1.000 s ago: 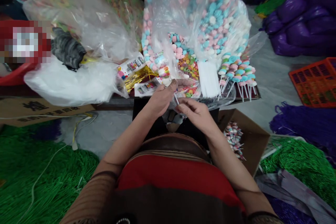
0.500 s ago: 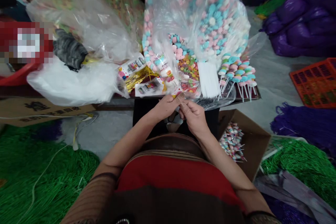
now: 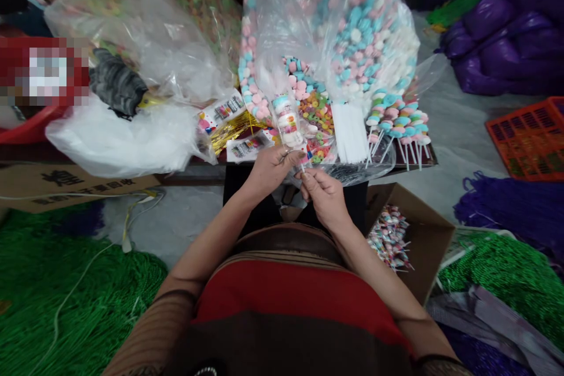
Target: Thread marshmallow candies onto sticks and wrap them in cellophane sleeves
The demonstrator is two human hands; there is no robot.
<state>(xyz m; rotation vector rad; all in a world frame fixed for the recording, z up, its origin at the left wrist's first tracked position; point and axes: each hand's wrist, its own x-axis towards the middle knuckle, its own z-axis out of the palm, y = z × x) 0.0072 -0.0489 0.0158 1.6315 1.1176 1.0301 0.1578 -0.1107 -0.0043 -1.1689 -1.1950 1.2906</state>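
Observation:
A marshmallow candy skewer (image 3: 287, 120) in a clear wrapper points away from me over the table's front edge, its pink, white and blue pieces stacked in a row. At its lower end my left hand (image 3: 274, 169) is closed, thumb and fingers pinching the wrapper's bottom. Just to the right and lower, my right hand (image 3: 324, 192) grips the white stick between thumb and bent fingers. Beyond both hands lie loose gummy rings (image 3: 316, 114) and loose marshmallows (image 3: 299, 85). White sticks (image 3: 349, 132) are bundled to the right, beside unwrapped marshmallow skewers (image 3: 399, 114).
Large clear bags of marshmallows (image 3: 365, 29) and gummies (image 3: 207, 12) stand at the back. Printed wrappers (image 3: 249, 147) and gold ties (image 3: 227, 135) lie left of the skewer. A cardboard box (image 3: 425, 247) of wrapped skewers stands low at right; an orange crate (image 3: 529, 141) is farther right.
My left hand has shifted slightly left and down, and the wrapped skewer now lies straighter. A gap has opened between my hands, baring part of the stick. My right hand has hardly moved.

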